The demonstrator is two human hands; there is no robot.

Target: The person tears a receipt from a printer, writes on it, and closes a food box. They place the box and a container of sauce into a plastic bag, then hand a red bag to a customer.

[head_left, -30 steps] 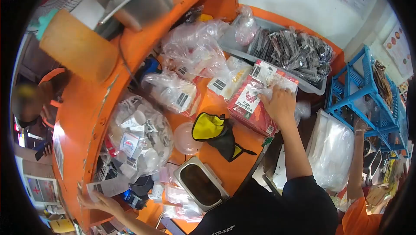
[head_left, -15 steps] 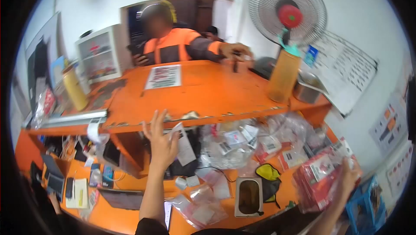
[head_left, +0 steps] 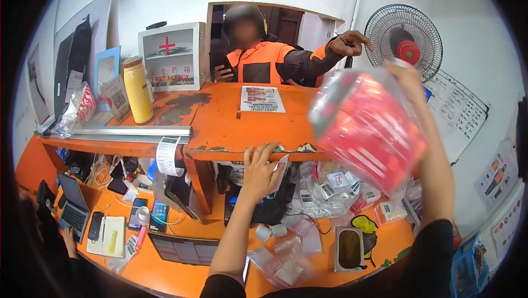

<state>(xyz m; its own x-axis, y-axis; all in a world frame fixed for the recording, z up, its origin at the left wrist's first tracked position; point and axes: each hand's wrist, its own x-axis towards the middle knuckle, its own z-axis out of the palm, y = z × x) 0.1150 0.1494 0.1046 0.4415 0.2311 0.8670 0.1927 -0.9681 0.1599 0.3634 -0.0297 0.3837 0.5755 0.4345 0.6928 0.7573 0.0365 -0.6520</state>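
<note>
My right hand [head_left: 406, 78] is raised over the counter, closed on a red package [head_left: 374, 133] in clear plastic that hangs blurred in front of the fan side. My left hand [head_left: 260, 172] has its fingertips at the front edge of the orange raised counter [head_left: 220, 125], and a narrow white paper slip [head_left: 282, 167] is tucked at its thumb. Across the counter a person in an orange and dark jacket [head_left: 264, 61] holds a phone [head_left: 219, 60] in one hand. Their other hand [head_left: 352, 43] reaches out just above the red package, apart from my hand.
A yellow bottle [head_left: 138, 92], a first aid box [head_left: 173, 56] and a printed sheet [head_left: 263, 99] stand or lie on the counter. Below are plastic bags [head_left: 313, 193], a laptop [head_left: 181, 248] and a metal tin [head_left: 349, 248]. At left, another person's hand [head_left: 70, 242] touches a laptop [head_left: 74, 213].
My right hand has lifted the red package from low at the right to above the counter. The other person's hand has risen off the counter. The camera view has shifted.
</note>
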